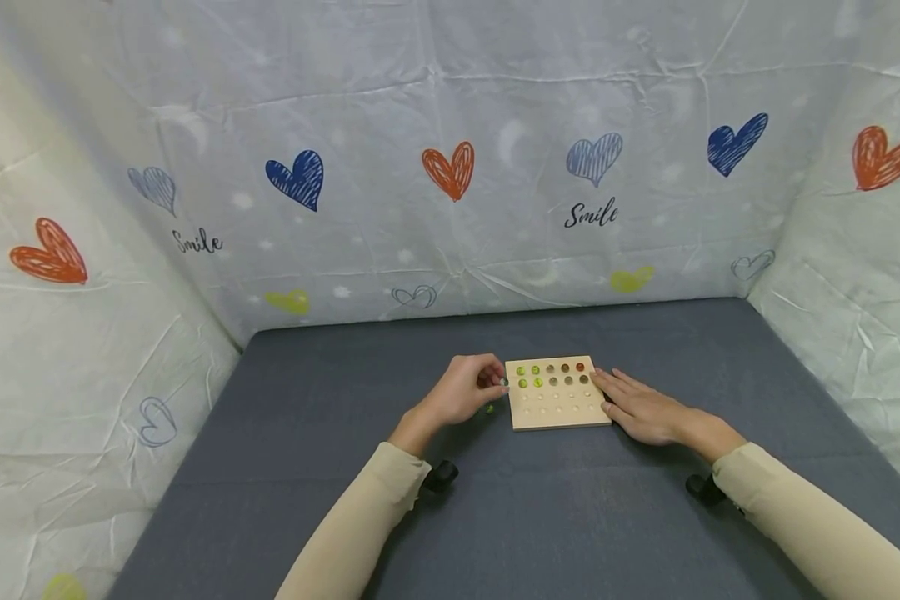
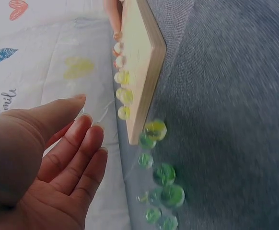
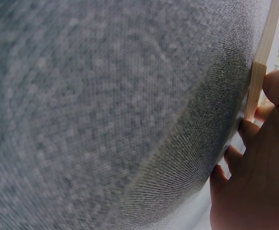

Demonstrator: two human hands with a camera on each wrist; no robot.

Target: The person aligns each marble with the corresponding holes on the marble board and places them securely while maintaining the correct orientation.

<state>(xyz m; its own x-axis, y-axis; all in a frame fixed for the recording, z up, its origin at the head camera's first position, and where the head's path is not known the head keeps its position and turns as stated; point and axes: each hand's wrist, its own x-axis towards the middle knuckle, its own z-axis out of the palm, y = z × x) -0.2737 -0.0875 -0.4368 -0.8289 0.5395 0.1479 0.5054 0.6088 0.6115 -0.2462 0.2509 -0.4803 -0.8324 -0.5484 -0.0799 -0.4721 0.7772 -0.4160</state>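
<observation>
Fingers [image 1: 487,377] of left hand [image 1: 461,392] pinched a marble at the board [image 1: 558,392]; right hand [image 1: 641,407] lay flat steadying it; a slip could scatter loose marbles [image 2: 164,175] across the surface [image 1: 540,508].

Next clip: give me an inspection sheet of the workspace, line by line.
Surface: grey cloth table.
Job's things: wooden board, marbles seated in its top two rows; loose green marbles beside its left edge.
Clutter: nothing seen.
Hands: left hand at the board's left edge, whether it holds a marble cannot be told; right hand flat, touching the right edge.
Cables: nothing seen.
Surroundings: white sheets printed with hearts on three sides.
</observation>
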